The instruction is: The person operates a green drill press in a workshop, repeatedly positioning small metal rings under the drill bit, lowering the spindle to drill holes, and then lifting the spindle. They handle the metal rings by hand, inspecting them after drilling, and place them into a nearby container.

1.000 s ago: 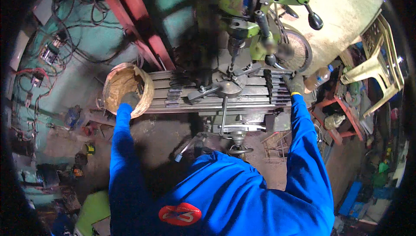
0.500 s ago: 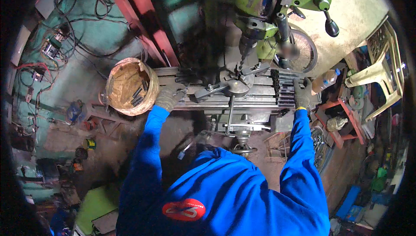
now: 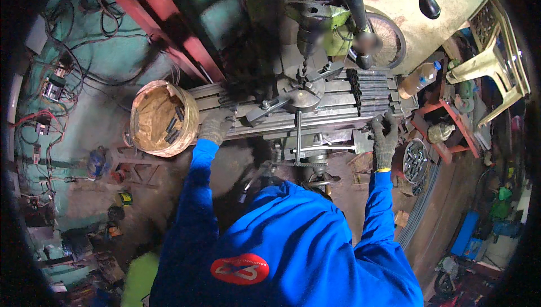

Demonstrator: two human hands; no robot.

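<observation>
My gloved left hand (image 3: pixel 215 128) is at the left part of the slotted machine table (image 3: pixel 265 124), beside the round bucket (image 3: pixel 193 120). Its fingers are bent together, and what they hold, if anything, is hard to make out. Several dark pieces lie on the table just beyond it. My gloved right hand (image 3: pixel 385 141) is at the table's front edge on the right, fingers bent but apart, with nothing visible in them. A row of dark rods (image 3: pixel 373 90) lies just beyond it. Between my hands, a round chuck (image 3: pixel 301 94) sits under the drill bit (image 3: pixel 305 69).
Dark short pieces (image 3: pixel 172 130) lie in the bucket. A clamp bar (image 3: pixel 267 110) and an upright-looking handle (image 3: pixel 298 138) flank the chuck. At right are a bottle (image 3: pixel 418 80), a red metal frame (image 3: pixel 453 121), a pale plastic chair (image 3: pixel 487 76) and a basket of metal parts (image 3: pixel 416 160).
My right hand has drawn back from the rods' right end toward the table's front edge. My left hand stays beside the bucket. The view has shifted slightly.
</observation>
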